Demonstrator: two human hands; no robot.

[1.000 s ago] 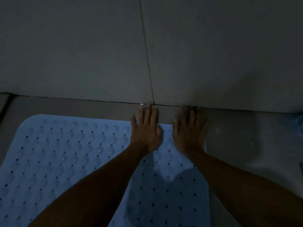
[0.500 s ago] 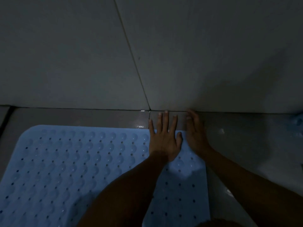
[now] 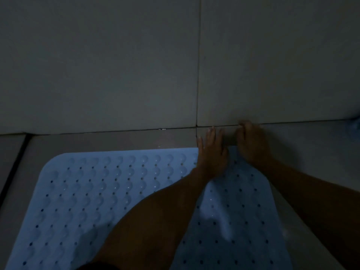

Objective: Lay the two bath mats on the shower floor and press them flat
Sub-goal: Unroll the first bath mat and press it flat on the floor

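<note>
Both hands, left hand (image 3: 211,154) and right hand (image 3: 253,145), flat and open, have slid right along the blue mat (image 3: 109,191)'s far edge, centre-right, pressing it down

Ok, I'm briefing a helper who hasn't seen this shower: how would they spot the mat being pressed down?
Find the grey tiled wall where it meets the floor. Just in front lies the light blue bath mat, both hands at its far right corner. Its rows of small holes and bumps set it apart from the plain tiles.
</note>
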